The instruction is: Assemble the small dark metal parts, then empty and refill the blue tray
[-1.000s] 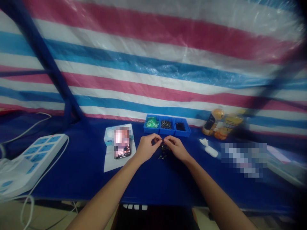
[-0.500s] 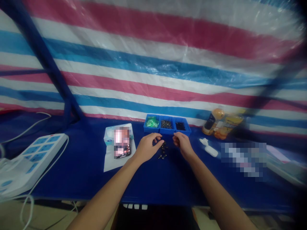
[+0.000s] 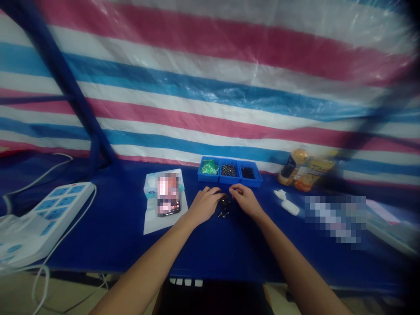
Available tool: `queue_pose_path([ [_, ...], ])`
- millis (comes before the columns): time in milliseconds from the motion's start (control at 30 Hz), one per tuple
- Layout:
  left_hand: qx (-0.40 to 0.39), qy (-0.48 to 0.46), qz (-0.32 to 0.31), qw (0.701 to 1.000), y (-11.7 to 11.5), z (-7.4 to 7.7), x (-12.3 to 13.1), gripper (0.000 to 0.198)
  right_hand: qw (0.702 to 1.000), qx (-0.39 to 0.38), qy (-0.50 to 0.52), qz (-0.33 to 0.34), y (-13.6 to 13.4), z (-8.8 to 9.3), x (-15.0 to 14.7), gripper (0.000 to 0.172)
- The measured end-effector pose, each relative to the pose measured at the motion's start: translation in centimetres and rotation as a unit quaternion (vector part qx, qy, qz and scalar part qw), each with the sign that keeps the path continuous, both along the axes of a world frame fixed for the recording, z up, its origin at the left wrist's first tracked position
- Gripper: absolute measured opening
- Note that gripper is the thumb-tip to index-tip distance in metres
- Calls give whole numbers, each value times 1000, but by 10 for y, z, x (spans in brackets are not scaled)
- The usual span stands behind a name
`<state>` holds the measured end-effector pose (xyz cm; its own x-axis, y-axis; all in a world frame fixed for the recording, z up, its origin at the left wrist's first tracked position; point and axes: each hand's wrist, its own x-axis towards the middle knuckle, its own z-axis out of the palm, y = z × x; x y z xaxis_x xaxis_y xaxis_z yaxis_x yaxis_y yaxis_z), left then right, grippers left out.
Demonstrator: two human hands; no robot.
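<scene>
My left hand (image 3: 205, 204) and my right hand (image 3: 246, 201) rest low over the blue table top (image 3: 108, 245), fingers curled. Between them lies a small scatter of dark metal screws (image 3: 223, 206), and the fingertips of both hands are right beside it. Whether either hand pinches a screw is hidden by the fingers. Behind my hands stands a blue three-compartment parts tray (image 3: 229, 171). It holds green pieces (image 3: 208, 167) on the left, dark small parts (image 3: 228, 170) in the middle and black parts (image 3: 247, 173) on the right.
To the left, a phone (image 3: 172, 208) lies on white paper (image 3: 151, 225) by a tissue box (image 3: 157, 183), beyond which sits a white power strip (image 3: 62, 210) with cables. To the right stand bottles (image 3: 292, 166) and small white objects (image 3: 290, 208). A striped tarp (image 3: 210, 87) forms the backdrop.
My hands have moved back toward each other over the screws, after spreading apart half a second ago. The camera view has shifted slightly.
</scene>
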<state>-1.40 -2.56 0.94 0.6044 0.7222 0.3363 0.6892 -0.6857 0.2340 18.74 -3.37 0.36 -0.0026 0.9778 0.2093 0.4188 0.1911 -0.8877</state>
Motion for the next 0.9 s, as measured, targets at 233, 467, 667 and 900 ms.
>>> queue_pose_path([
  [233, -7, -2, 5, 1000, 1, 2, 2, 28, 990, 42, -134, 24, -9, 5, -6, 19],
  [467, -10, -36, 19, 999, 2, 1, 2, 21, 987, 46, -150, 29, -8, 4, -5, 19],
  [667, -15, -137, 18, 990, 1, 6, 3, 19, 991, 53, -115, 51, -12, 9, -8, 25],
  [900, -20, -214, -13, 977, -3, 10, 7, 14, 993, 54, -66, 85, -14, 11, -13, 33],
])
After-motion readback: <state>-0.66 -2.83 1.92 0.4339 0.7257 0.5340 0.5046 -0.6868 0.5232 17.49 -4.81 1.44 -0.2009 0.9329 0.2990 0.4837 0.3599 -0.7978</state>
